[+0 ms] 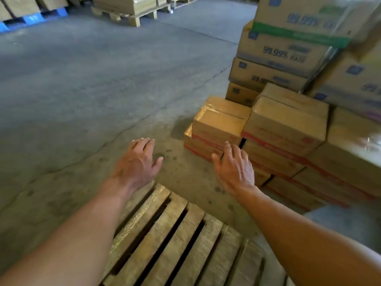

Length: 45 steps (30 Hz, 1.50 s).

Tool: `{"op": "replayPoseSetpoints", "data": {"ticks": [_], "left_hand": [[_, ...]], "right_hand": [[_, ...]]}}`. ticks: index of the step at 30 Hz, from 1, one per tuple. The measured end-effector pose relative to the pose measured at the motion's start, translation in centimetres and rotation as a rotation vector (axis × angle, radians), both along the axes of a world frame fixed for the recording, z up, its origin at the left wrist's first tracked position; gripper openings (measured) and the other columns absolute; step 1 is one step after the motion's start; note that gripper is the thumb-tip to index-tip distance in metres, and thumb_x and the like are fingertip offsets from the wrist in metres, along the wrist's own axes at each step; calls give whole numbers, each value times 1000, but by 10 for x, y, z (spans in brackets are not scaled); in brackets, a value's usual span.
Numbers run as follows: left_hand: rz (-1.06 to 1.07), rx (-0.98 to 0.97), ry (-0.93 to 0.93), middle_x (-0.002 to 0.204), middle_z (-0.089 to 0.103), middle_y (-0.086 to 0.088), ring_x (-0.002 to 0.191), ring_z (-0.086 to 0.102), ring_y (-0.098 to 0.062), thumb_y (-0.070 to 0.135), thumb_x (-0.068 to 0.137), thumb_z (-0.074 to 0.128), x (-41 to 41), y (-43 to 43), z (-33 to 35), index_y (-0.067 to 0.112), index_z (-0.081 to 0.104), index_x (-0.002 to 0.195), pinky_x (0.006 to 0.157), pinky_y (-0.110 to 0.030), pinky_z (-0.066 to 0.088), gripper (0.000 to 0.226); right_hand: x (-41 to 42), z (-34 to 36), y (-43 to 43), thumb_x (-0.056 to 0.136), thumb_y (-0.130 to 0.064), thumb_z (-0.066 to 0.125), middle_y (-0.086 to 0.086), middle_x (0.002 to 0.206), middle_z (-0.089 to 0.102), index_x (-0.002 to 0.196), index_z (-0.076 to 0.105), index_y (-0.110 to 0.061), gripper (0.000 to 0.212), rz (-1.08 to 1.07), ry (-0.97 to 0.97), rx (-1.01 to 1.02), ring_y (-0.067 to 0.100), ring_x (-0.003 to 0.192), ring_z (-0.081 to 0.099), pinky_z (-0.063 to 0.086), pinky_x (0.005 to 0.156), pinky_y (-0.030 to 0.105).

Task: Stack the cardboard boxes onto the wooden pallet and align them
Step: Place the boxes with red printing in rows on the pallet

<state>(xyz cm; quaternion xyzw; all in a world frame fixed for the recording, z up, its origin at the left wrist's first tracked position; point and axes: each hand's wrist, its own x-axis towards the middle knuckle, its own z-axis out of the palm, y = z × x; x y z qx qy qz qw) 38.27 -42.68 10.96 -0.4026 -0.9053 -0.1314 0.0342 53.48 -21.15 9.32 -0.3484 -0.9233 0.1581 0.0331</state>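
Observation:
A bare wooden pallet (pixel 177 240) of pale slats lies on the concrete floor right below me. Beyond its far corner stands a low pile of taped cardboard boxes with red stripes: the nearest top box (pixel 220 118), a taller one (pixel 286 120) to its right. Both my arms stretch forward over the pallet. My left hand (pixel 137 162) hovers palm down above the floor, fingers spread, holding nothing. My right hand (pixel 234 168) is also spread, in front of the lower left box (pixel 198 144); whether it touches the box I cannot tell.
Behind the pile rises a tall stack of printed cartons (pixel 284 52) marked 99.99%. Across the grey concrete floor (pixel 92 79), at the back, stand loaded wooden pallets (pixel 132 9) and blue pallets (pixel 31 18) with more cartons.

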Motion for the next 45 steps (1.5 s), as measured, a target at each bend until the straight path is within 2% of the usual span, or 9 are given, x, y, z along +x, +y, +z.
{"op": "replayPoseSetpoints", "data": {"ticks": [7, 15, 19, 25, 28, 31, 35, 41, 45], "left_hand": [[-90, -30, -152, 118, 65, -27, 108, 62, -44, 42, 89, 44, -72, 120, -91, -9, 60, 123, 93, -50, 52, 63], [-28, 42, -303, 143, 50, -26, 130, 49, -43, 31, 94, 65, -213, 252, -220, -7, 46, 142, 108, -47, 39, 63], [53, 78, -397, 158, 35, -19, 143, 36, -34, 43, 95, 63, -241, 304, -275, 2, 33, 153, 115, -41, 32, 77], [209, 226, -600, 152, 41, -19, 140, 40, -32, 57, 82, 73, -280, 368, -339, 2, 36, 150, 114, -40, 36, 95], [268, 307, -667, 152, 40, -15, 135, 39, -17, 44, 83, 78, -295, 394, -352, 2, 34, 150, 97, -15, 27, 90], [339, 426, -770, 141, 46, -4, 113, 34, -4, 34, 85, 79, -306, 420, -362, 1, 35, 150, 78, -6, 27, 85], [409, 508, -1003, 124, 44, 10, 109, 51, -7, 40, 79, 82, -323, 443, -381, 9, 28, 154, 82, -24, 44, 97], [399, 603, -1231, 97, 70, 17, 71, 69, 6, 35, 85, 78, -329, 447, -400, 26, 59, 132, 57, -26, 55, 52], [392, 617, -1246, 105, 73, 14, 88, 70, -1, 35, 84, 79, -348, 426, -398, 27, 61, 128, 79, -34, 55, 48]], "right_hand": [[-56, -91, 94, 105, -54, 31, 11, 156, 37, 156, 25, -14, 65, -135, -39, -113, 32, 139, 37, 39, 108, 46], [-175, -232, 205, 105, -51, 31, 13, 161, 31, 157, 27, -14, 65, -535, -18, -212, 34, 144, 34, 31, 113, 47], [-205, -295, 245, 102, -57, 36, 17, 154, 41, 154, 31, -11, 69, -748, 95, -299, 38, 138, 42, 36, 110, 46], [-223, -348, 305, 96, -65, 42, 20, 153, 41, 155, 29, -10, 82, -1030, 223, -425, 41, 135, 44, 37, 108, 45], [-232, -365, 322, 93, -68, 47, 16, 157, 36, 159, 21, -13, 90, -1048, 308, -498, 38, 140, 40, 33, 112, 43], [-237, -376, 336, 85, -73, 56, 12, 158, 38, 158, 22, -16, 99, -1103, 412, -563, 35, 141, 40, 32, 113, 42], [-240, -387, 350, 70, -74, 73, 5, 146, 54, 150, 40, -20, 102, -1188, 636, -658, 30, 134, 50, 39, 114, 43], [-251, -390, 344, 68, -62, 83, -2, 143, 56, 150, 43, -22, 100, -1280, 812, -719, 20, 129, 54, 41, 113, 37], [-264, -388, 320, 66, -61, 85, -4, 145, 53, 151, 43, -25, 101, -1263, 841, -737, 17, 130, 52, 41, 112, 33]]}}
